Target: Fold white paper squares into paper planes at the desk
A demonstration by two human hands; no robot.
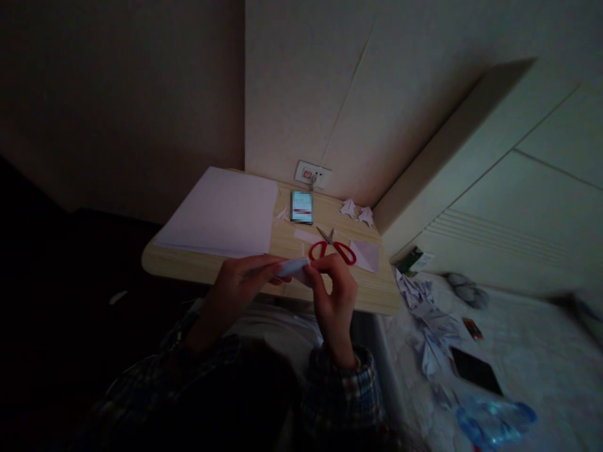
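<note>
My left hand (245,279) and my right hand (335,292) meet in front of the wooden table (211,263), both pinching a small folded piece of white paper (293,268). Just behind my hands lie red-handled scissors (335,248), blades pointing away. A folded square of paper (366,254) rests right of the scissors. A stack of white sheets (221,210) covers the table's left part.
A phone with a lit screen (302,206) lies near the wall socket (311,174). Two folded paper figures (357,211) sit at the table's back right. On the bed at right: several paper scraps (426,314), a dark phone (475,370), a plastic bottle (494,420).
</note>
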